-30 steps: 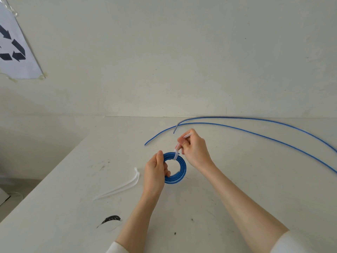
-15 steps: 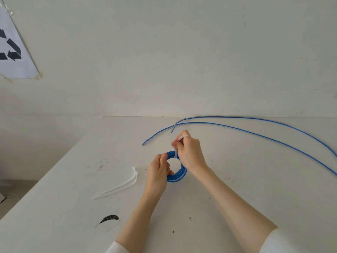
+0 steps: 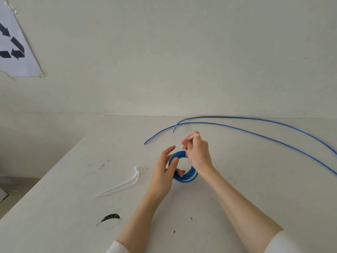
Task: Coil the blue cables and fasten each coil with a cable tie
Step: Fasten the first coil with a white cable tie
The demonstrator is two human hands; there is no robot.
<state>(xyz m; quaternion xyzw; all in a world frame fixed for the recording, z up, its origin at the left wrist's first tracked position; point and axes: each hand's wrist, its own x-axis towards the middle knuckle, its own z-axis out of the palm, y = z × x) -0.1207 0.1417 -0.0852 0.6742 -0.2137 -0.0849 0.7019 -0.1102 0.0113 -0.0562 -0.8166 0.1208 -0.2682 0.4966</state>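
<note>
1. Starting at the far left, we note a paper sheet with a recycling symbol (image 3: 13,46) taped to the wall, above and beyond the bench's left edge.
2. We find a black smear (image 3: 109,217) on the bench (image 3: 54,207) near its front-left part.
3. We record spare white cable ties (image 3: 120,185) lying loose on the bench, left of the hands and apart from them.
4. We observe the left hand (image 3: 165,172) gripping the left side of the blue coil (image 3: 188,177); its thumb lies across the windings, its upper fingers are extended.
5. We see the coil held at mid-bench, its lower edge at or just above the surface; we cannot tell which.
6. We note the right hand (image 3: 197,152) pinching a white cable tie (image 3: 191,138) at the coil's top, fingers curled.
7. We log two uncoiled blue cables (image 3: 255,133) running from the bench's back edge to its right side.
</note>
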